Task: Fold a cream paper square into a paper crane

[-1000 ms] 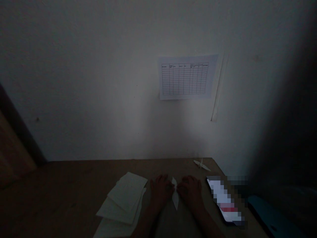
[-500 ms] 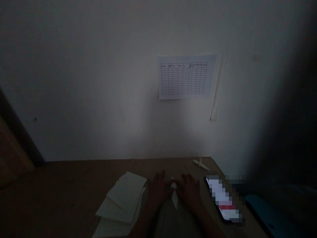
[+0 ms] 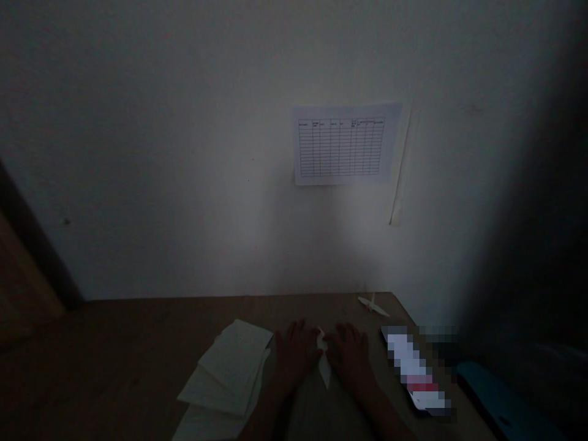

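A narrow piece of folded white paper (image 3: pixel 324 372), pointed at its near end, lies on the table between my two hands. My left hand (image 3: pixel 294 346) rests at its left edge, thumb and forefinger touching it and the other fingers spread on the tabletop. On the right edge, the thumb and forefinger of my right hand (image 3: pixel 350 350) sit close against the paper, with the remaining fingers stretched out. The light is dim, so the folds hardly show.
Left of my hands is a stack of paper sheets (image 3: pixel 229 367). A folded paper crane (image 3: pixel 373 305) stands near the table's (image 3: pixel 114 367) back right corner. A phone (image 3: pixel 413 373) lies at the right. A printed chart (image 3: pixel 342 147) hangs on the wall behind.
The fingertips of both hands have drawn slightly apart at the top of the folded paper, baring more of its upper point. The paper stays in place.
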{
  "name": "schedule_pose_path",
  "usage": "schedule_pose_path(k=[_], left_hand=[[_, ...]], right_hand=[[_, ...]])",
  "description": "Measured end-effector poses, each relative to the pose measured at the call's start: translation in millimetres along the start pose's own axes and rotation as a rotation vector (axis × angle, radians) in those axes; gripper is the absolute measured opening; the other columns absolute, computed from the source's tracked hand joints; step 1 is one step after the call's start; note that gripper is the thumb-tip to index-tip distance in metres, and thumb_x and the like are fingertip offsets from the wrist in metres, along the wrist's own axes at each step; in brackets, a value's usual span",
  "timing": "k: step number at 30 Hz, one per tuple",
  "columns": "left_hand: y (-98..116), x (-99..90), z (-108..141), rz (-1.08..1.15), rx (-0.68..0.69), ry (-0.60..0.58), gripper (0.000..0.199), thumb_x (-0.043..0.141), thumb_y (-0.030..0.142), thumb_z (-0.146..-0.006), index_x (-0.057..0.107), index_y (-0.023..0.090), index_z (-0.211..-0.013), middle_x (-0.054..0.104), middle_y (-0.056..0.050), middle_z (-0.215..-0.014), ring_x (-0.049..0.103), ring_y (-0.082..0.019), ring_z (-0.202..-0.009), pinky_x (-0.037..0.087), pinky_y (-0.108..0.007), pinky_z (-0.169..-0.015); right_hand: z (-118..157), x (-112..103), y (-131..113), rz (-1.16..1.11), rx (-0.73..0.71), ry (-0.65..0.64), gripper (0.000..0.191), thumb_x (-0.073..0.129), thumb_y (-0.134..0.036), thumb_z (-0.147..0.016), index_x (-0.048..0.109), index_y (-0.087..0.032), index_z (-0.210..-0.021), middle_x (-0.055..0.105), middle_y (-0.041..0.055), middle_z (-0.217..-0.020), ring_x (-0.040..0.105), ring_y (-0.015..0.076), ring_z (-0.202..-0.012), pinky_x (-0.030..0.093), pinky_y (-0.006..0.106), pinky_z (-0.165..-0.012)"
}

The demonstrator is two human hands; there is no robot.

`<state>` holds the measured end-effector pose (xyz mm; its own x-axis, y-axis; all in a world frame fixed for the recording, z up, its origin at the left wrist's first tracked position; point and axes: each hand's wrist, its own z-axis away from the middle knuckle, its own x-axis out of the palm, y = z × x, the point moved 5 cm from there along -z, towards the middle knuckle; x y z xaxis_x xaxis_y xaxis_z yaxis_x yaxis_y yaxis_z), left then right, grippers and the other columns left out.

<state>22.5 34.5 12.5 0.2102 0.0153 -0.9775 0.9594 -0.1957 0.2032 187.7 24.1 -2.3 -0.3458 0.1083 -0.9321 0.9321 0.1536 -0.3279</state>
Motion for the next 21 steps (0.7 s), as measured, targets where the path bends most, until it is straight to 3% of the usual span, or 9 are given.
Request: schedule_pose_path(k=[4, 9, 16, 21], left_hand=[[2, -3.2, 0, 0.047, 0.010, 0.018, 0.033, 0.057, 0.046, -0.094, 0.069, 0.042, -0.124, 0.042, 0.000, -0.162, 0.034, -0.035, -0.148, 0.018, -0.070, -0.117], [-1, -3.9, 0, 0.066, -0.006, -0.018, 0.031, 0.056, 0.044, -0.095, 0.071, 0.042, -0.122, 0.044, 0.002, -0.161, 0.034, -0.035, -0.148, 0.017, -0.069, -0.118], [-4, -1.5, 2, 0.075, -0.002, -0.021, 0.033, 0.059, 0.042, -0.093, 0.069, 0.043, -0.125, 0.042, 0.002, -0.162, 0.031, -0.036, -0.150, 0.016, -0.068, -0.120], [-9, 6.2, -3, 0.072, -0.028, -0.048, 0.038, 0.061, 0.045, -0.091, 0.067, 0.043, -0.128, 0.035, -0.001, -0.166, 0.027, -0.036, -0.152, 0.014, -0.069, -0.119]], right_hand=[[0, -3, 1, -0.051, -0.003, 0.034, 0.027, 0.058, -0.037, -0.095, 0.073, -0.042, -0.116, 0.055, 0.0038, -0.146, 0.035, 0.0300, -0.143, 0.015, 0.058, -0.119], [-2, -9, 1, -0.058, 0.042, 0.030, 0.021, 0.059, -0.043, -0.096, 0.077, -0.043, -0.107, 0.062, 0.0037, -0.137, 0.045, 0.0299, -0.134, 0.022, 0.055, -0.115], [-1, -14, 1, -0.089, 0.066, 0.064, 0.028, 0.066, -0.041, -0.089, 0.074, -0.046, -0.115, 0.060, 0.0033, -0.138, 0.045, 0.0310, -0.134, 0.026, 0.052, -0.114], [-5, -7, 4, -0.044, 0.061, 0.015, 0.035, 0.065, -0.041, -0.089, 0.070, -0.047, -0.123, 0.055, 0.0032, -0.146, 0.039, 0.0328, -0.140, 0.023, 0.056, -0.116]])
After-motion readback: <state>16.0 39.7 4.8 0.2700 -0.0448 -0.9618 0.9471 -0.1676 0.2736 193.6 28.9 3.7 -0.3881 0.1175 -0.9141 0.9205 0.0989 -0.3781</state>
